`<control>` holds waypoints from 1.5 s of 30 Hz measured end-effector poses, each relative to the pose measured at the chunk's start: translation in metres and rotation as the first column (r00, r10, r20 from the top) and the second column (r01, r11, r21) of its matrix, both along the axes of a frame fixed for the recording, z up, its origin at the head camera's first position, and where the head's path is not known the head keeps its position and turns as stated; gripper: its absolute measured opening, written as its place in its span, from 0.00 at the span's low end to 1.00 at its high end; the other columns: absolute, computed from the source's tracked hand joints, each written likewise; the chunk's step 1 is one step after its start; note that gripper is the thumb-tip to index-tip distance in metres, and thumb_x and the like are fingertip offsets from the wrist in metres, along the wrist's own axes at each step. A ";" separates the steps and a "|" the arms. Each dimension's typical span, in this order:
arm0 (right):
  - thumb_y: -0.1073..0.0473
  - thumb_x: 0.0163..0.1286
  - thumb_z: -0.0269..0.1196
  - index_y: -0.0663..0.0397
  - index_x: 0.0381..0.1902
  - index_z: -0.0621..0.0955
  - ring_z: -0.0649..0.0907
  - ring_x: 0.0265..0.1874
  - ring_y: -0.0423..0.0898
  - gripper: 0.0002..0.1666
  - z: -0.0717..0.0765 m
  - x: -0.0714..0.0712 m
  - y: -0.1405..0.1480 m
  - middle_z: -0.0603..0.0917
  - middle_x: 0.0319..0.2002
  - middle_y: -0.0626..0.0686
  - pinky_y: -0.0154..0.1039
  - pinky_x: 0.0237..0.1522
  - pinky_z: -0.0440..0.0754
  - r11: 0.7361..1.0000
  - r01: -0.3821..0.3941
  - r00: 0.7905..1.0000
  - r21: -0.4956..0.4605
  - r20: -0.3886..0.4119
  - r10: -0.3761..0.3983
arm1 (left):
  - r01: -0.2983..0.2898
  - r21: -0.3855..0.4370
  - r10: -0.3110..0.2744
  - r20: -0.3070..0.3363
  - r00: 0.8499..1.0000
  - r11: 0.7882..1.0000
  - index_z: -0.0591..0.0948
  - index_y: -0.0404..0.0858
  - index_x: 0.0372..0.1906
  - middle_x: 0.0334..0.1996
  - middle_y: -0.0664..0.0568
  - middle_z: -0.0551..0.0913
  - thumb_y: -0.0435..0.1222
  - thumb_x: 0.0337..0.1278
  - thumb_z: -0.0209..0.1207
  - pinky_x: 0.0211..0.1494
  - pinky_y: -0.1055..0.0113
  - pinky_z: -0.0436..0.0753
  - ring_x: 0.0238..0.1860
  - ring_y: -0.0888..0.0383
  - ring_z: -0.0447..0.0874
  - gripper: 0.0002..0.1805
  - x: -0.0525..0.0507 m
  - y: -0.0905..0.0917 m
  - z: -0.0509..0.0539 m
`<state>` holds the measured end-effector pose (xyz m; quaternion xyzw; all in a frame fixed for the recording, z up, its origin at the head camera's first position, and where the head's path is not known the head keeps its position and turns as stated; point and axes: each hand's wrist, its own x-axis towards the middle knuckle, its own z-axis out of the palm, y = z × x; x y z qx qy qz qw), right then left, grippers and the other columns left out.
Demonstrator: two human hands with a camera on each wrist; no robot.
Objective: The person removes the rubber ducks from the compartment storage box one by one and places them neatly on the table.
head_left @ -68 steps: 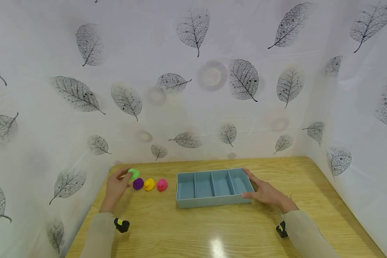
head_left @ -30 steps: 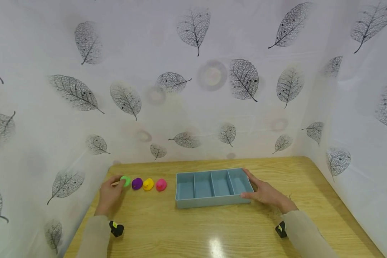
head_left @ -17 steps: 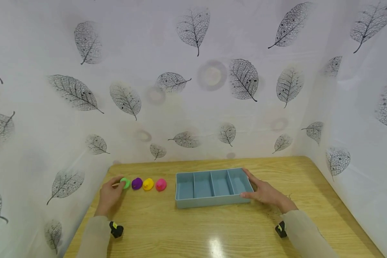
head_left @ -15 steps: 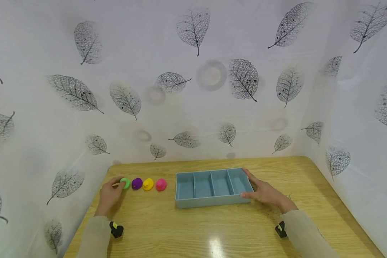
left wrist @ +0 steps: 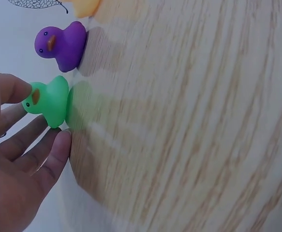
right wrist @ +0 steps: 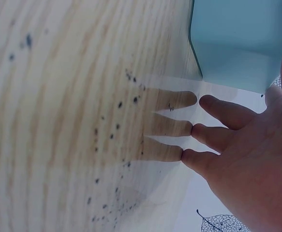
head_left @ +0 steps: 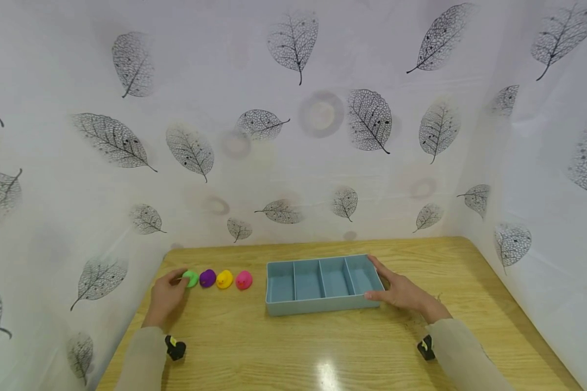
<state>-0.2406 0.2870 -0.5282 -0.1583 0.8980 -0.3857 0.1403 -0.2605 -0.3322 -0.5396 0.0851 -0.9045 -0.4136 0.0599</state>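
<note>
In the head view, four-compartment blue-grey box (head_left: 323, 305) stands on the table. My right hand (head_left: 402, 290) holds its right end, thumb at the front corner and a finger at the back corner. The right wrist view shows its other fingers (right wrist: 223, 111) spread with their tips at the tabletop. At the left, my left hand (head_left: 167, 296) has its thumb against the head of a green rubber duck (left wrist: 57, 99), with the other fingers behind it. That duck stands on the table beside a purple duck (head_left: 207, 278), a yellow duck (head_left: 224, 279) and a pink duck (head_left: 244, 280), all in one row.
The wooden table (head_left: 283, 347) ends at the back against a white curtain (head_left: 293, 179) with printed leaves, which also hangs along both sides. Dark specks mark the tabletop near my right hand. Each wrist carries a small black camera (head_left: 176, 347).
My left hand has brought the green duck down and left, setting it at the row's left end. Just now its fingers have shifted slightly off the duck. My right hand and the box stay put.
</note>
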 end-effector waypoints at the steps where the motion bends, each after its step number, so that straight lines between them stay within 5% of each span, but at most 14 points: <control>1: 0.36 0.72 0.67 0.22 0.85 0.37 0.60 0.80 0.71 0.62 0.000 0.000 0.000 0.50 0.84 0.68 0.73 0.72 0.67 1.000 -0.002 1.000 -0.001 -0.002 0.002 | 0.004 0.000 -0.004 0.004 1.000 1.000 0.75 0.30 0.72 0.68 0.31 0.79 0.38 0.78 0.54 0.70 0.46 0.78 0.65 0.36 0.81 0.25 0.000 0.000 0.000; 25: 0.39 0.72 0.68 0.23 0.86 0.37 0.62 0.79 0.72 0.63 -0.002 -0.003 0.000 0.50 0.84 0.68 0.76 0.71 0.68 1.000 -0.018 1.000 -0.004 -0.026 0.018 | 0.021 0.003 -0.022 0.033 0.999 1.000 0.74 0.30 0.73 0.67 0.27 0.78 0.37 0.77 0.56 0.72 0.41 0.77 0.66 0.32 0.79 0.26 0.004 -0.004 0.001; 33: 0.37 0.72 0.68 0.22 0.86 0.38 0.60 0.80 0.72 0.62 0.000 -0.003 -0.003 0.48 0.85 0.67 0.75 0.72 0.67 1.000 -0.016 1.000 -0.017 -0.001 0.016 | -0.036 0.102 0.030 0.064 0.998 0.994 0.68 0.34 0.78 0.76 0.30 0.68 0.41 0.79 0.52 0.76 0.42 0.71 0.72 0.34 0.73 0.30 0.010 -0.006 0.012; 41: 0.34 0.70 0.69 0.24 0.86 0.39 0.67 0.74 0.77 0.64 0.003 -0.004 0.003 0.56 0.82 0.72 0.75 0.66 0.73 0.999 -0.006 0.999 0.054 -0.053 0.009 | -0.041 -0.026 0.037 -0.119 0.992 0.999 0.71 0.33 0.75 0.73 0.29 0.72 0.39 0.76 0.57 0.75 0.34 0.70 0.74 0.30 0.68 0.29 0.002 0.005 0.036; 45: 0.32 0.69 0.68 0.27 0.87 0.40 0.85 0.42 0.68 0.63 0.008 -0.007 0.005 0.61 0.79 0.74 0.62 0.50 0.83 0.995 0.016 0.998 0.099 -0.065 -0.010 | 0.014 -0.056 -0.025 -0.201 0.979 0.998 0.72 0.32 0.74 0.74 0.29 0.71 0.38 0.75 0.57 0.77 0.31 0.65 0.76 0.29 0.65 0.28 0.001 0.025 0.052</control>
